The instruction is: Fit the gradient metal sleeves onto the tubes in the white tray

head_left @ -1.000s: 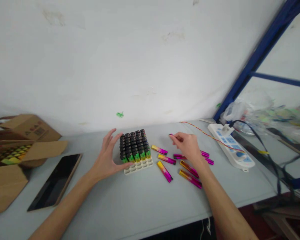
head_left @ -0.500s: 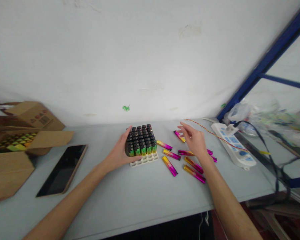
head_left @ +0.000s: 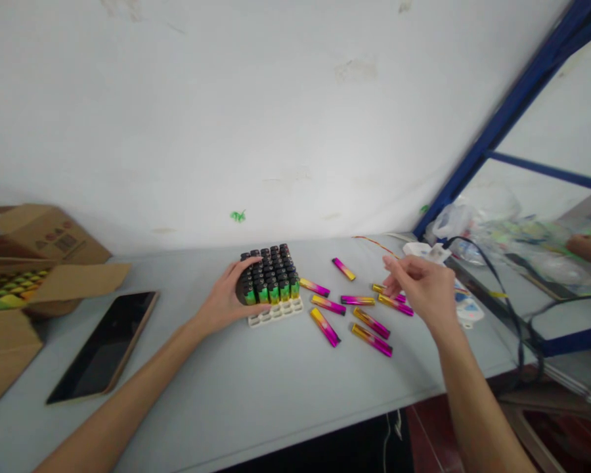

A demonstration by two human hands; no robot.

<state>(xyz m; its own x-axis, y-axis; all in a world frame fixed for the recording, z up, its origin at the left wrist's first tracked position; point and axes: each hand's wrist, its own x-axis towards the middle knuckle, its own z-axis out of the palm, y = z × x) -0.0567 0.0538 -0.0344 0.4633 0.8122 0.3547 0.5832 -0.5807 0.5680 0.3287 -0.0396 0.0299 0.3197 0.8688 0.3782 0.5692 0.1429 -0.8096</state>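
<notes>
Cupping hand: the left hand (head_left: 224,292) held the left side of the black-topped lighters (head_left: 270,279), its forearm slanting in from the lower left.
Left fingers: thumb and forefinger stood wide apart, thumb along the front row, forefinger over the tops.
White tray (head_left: 276,313): it held those lighters upright, its nearest slots showing.
Right hand (head_left: 418,286): it hung over the right end of the loose purple-and-yellow lighters (head_left: 372,339).
Right fingers: bent, tips near the thumb; whether they pinched anything I could not tell.
Surroundings: the right hand partly hid a power strip (head_left: 467,309); a phone (head_left: 103,348) lay left.
</notes>
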